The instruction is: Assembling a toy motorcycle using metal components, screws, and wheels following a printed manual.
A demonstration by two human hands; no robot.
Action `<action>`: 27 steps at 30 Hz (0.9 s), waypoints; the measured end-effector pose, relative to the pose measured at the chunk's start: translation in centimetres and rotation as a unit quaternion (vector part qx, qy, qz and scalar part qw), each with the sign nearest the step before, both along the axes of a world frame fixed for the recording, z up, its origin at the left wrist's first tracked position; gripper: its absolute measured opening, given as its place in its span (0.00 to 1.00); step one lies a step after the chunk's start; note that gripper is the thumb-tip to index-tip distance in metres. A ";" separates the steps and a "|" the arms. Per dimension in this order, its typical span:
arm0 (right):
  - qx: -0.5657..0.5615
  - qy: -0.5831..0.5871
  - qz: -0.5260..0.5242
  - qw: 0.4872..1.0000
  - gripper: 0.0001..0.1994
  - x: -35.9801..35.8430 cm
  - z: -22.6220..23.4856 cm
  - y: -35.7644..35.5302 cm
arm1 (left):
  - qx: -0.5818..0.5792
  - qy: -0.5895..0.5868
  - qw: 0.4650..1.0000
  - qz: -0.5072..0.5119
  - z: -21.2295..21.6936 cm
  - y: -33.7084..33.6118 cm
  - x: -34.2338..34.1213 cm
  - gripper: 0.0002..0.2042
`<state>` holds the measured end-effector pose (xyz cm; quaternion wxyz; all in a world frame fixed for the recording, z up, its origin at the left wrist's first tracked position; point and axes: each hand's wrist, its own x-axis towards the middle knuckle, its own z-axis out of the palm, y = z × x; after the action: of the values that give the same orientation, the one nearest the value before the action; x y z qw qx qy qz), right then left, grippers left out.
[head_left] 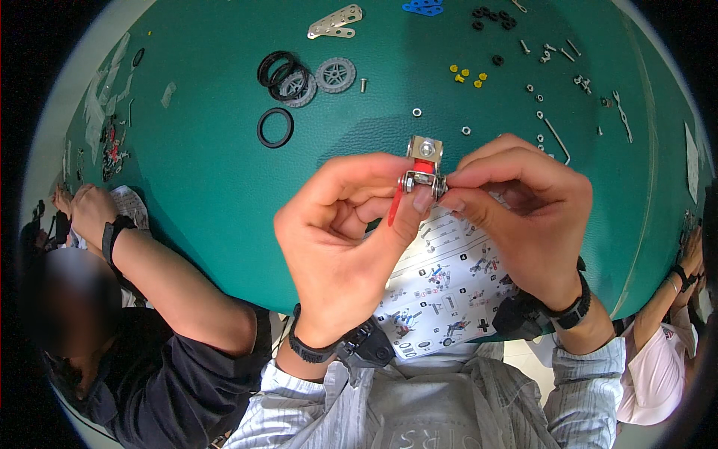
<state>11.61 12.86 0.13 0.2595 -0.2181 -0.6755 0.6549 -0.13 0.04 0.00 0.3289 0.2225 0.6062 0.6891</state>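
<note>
Between my hands is a small model assembly [425,161] of silver metal brackets, red pieces and bolts with nuts. My left hand [344,232] pinches it from the left, with the thumb beneath the bracket. A flat red strip [395,206] angles down from its left side. My right hand [527,202] is closed at the assembly's right side, thumb and forefinger pressed on the hardware at that end; the fingertips hide the exact part. Below the hands, a printed instruction sheet [441,299] with assembly drawings is partly covered by my wrists.
On the green table [217,172] lie grey wheels [335,75], black tyres [275,128], perforated metal strips [334,22], a blue perforated piece [423,7], yellow fasteners [465,73], black rings [493,16], scattered nuts and bolts, and a wrench [623,117]. Other people sit at left and right.
</note>
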 end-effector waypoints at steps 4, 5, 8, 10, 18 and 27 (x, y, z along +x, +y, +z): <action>0.035 -0.014 0.014 0.999 0.10 0.0 0.1 0.3 | 0.003 0.012 1.000 0.000 -0.3 -0.1 -0.1 0.10; 0.062 -0.016 0.025 0.998 0.10 0.1 0.1 0.4 | 0.002 0.016 1.000 -0.003 -0.3 -0.1 -0.1 0.10; 0.124 -0.010 0.032 0.992 0.10 0.1 0.0 0.6 | 0.016 -0.049 0.999 0.003 0.1 -0.2 -0.1 0.12; 0.126 -0.002 0.034 0.991 0.10 0.1 -0.1 0.6 | 0.015 -0.024 1.000 -0.001 -0.1 -0.2 -0.1 0.11; 0.076 -0.015 0.059 0.995 0.09 0.0 -0.1 0.3 | 0.010 -0.007 1.000 0.006 0.3 0.0 -0.2 0.12; 0.004 -0.076 0.134 0.988 0.06 0.3 0.2 0.4 | 0.011 0.037 0.999 -0.012 0.0 -0.1 0.0 0.12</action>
<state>11.92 13.29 0.38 0.1178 -0.1737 -0.7194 0.6621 -0.14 -0.11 -0.04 0.3122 0.2581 0.6079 0.6829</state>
